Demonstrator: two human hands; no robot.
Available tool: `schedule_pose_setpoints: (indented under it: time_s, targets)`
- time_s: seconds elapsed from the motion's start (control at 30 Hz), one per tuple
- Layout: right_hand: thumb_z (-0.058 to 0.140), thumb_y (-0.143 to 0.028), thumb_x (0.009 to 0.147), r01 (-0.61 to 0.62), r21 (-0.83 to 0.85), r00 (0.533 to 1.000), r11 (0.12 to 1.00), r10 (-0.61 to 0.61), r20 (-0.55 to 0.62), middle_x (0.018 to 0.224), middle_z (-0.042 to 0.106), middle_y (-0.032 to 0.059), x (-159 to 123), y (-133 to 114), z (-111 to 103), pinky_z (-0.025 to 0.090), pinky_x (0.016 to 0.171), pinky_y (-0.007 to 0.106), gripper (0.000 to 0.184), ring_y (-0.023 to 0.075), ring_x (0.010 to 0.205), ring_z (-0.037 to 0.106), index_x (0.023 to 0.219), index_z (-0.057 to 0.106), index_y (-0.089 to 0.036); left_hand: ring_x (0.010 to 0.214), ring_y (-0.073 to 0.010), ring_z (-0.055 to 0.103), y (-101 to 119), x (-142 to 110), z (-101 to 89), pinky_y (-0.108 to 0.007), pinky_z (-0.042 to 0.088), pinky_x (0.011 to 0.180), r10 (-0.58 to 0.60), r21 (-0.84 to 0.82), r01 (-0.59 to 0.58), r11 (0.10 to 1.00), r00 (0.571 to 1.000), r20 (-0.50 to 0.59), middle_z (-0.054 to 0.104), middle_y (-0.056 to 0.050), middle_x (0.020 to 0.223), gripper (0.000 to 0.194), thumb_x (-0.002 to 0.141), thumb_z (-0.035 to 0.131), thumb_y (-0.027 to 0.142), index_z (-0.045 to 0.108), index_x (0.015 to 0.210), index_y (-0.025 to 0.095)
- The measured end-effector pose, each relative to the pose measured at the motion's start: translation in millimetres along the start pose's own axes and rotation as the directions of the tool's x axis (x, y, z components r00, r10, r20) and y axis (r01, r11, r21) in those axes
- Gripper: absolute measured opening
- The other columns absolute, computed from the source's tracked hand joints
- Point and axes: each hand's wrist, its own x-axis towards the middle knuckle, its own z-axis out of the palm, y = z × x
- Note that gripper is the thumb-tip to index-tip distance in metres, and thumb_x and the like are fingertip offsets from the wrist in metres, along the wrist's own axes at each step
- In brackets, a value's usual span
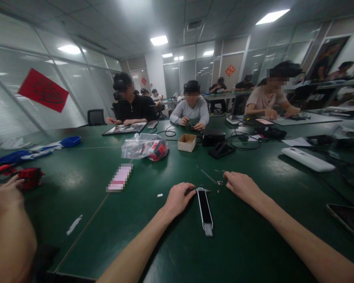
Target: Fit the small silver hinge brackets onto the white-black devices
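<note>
My left hand (177, 198) rested on the green bench (247, 243), its fingers curled loosely and touching the far end of a narrow black and white device (205, 210) that lay flat, running from near my fingers back toward me. I could not tell whether they gripped that end or only pressed on it. My right hand (242, 185) lay just right of the device's far end, palm down, fingers stretched left and holding nothing, their tips close to a few tiny metal parts (219, 183) scattered on the bench. A small white scrap (159, 195) sat just left of my left hand.

Farther off, a clear plastic bag (144, 146) with something red and black inside sat beside a small cardboard box (187, 142). A white bar-shaped device (308, 159) lay to the right. At the near left, another person's hand (4, 194) reached toward a red object (29, 177). Three people sat across the far side of the bench.
</note>
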Motion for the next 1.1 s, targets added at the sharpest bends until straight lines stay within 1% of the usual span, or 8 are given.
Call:
schedule_pose_setpoints:
  time_s: [0.1,0.23,0.33,0.43,0.63,0.87,1.0,1.1]
  targets:
    - [0.047,-0.011,0.083,0.012,0.038,0.998,0.999,-0.01,-0.057,0.09,0.063,0.009,-1,-4,-1,0.048,0.065,0.027,0.018,0.0182,0.075,0.062,0.098,0.058,-0.014,0.081,-0.0159,0.061,-2,1,1.4,-0.026,0.047,0.073,0.005,0.015,-0.005,1.0,1.0,0.018,0.067,-0.003,0.095,0.02,0.085,0.056,0.026,0.064,0.102,0.02]
    - [0.046,-0.012,0.083,0.104,0.173,0.98,0.979,-0.072,-0.183,0.087,0.062,0.0071,-6,-19,0,0.048,0.063,0.028,0.018,0.017,0.07,0.06,0.096,0.057,-0.016,0.083,-0.0164,0.061,-2,1,1.7,-0.026,0.047,0.073,0.018,0.049,-0.019,0.999,0.999,0.03,0.067,-0.003,0.096,0.021,0.085,0.056,0.024,0.064,0.104,0.021]
    - [0.047,-0.011,0.081,0.208,0.338,0.953,0.918,-0.111,-0.283,0.083,0.061,0.0048,-11,-35,6,0.049,0.062,0.028,0.018,0.0158,0.068,0.059,0.094,0.057,-0.017,0.083,-0.0162,0.06,-1,0,1.2,-0.025,0.046,0.072,0.033,0.066,-0.036,0.997,0.999,0.031,0.066,-0.003,0.095,0.019,0.086,0.054,0.024,0.064,0.102,0.021]
    - [0.049,-0.012,0.079,0.265,0.48,0.932,0.836,-0.094,-0.35,0.08,0.061,0.003,-14,-48,13,0.05,0.064,0.029,0.015,0.0152,0.069,0.059,0.091,0.057,-0.018,0.081,-0.0156,0.06,0,0,1.1,-0.025,0.045,0.072,0.048,0.068,-0.049,0.996,0.999,0.019,0.067,-0.002,0.093,0.017,0.087,0.053,0.024,0.065,0.099,0.021]
    - [0.05,-0.012,0.078,0.264,0.59,0.925,0.763,-0.028,-0.378,0.08,0.061,0.0025,-16,-55,17,0.05,0.064,0.029,0.015,0.0148,0.07,0.058,0.089,0.057,-0.018,0.077,-0.0151,0.06,0,0,1.6,-0.025,0.045,0.07,0.05,0.081,-0.05,0.996,0.999,-0.004,0.067,-0.002,0.089,0.016,0.086,0.053,0.023,0.065,0.097,0.021]
    - [0.048,-0.013,0.079,0.293,0.6,0.921,0.745,-0.053,-0.385,0.082,0.06,0.0035,-16,-56,16,0.049,0.065,0.029,0.015,0.0155,0.072,0.057,0.092,0.056,-0.018,0.078,-0.016,0.061,2,-1,2.5,-0.027,0.046,0.07,0.049,0.079,-0.047,0.996,0.998,-0.025,0.066,-0.003,0.09,0.017,0.084,0.054,0.023,0.065,0.097,0.021]
    - [0.048,-0.015,0.082,0.307,0.607,0.919,0.733,-0.062,-0.389,0.084,0.06,0.0041,-16,-56,17,0.049,0.067,0.03,0.013,0.0159,0.075,0.058,0.093,0.056,-0.018,0.087,-0.0183,0.06,2,-1,2.5,-0.031,0.045,0.078,0.068,0.069,-0.06,0.996,0.991,-0.115,0.065,-0.004,0.095,0.022,0.082,0.057,0.023,0.063,0.102,0.02]
    - [0.049,-0.017,0.083,0.322,0.627,0.914,0.709,-0.062,-0.4,0.082,0.061,0.0031,-17,-57,16,0.048,0.068,0.03,0.01,0.0156,0.074,0.057,0.09,0.056,-0.019,0.091,-0.0186,0.058,5,-1,0.8,-0.033,0.043,0.081,0.127,0.043,-0.121,0.992,0.974,-0.19,0.065,-0.004,0.096,0.019,0.083,0.056,0.024,0.062,0.101,0.02]
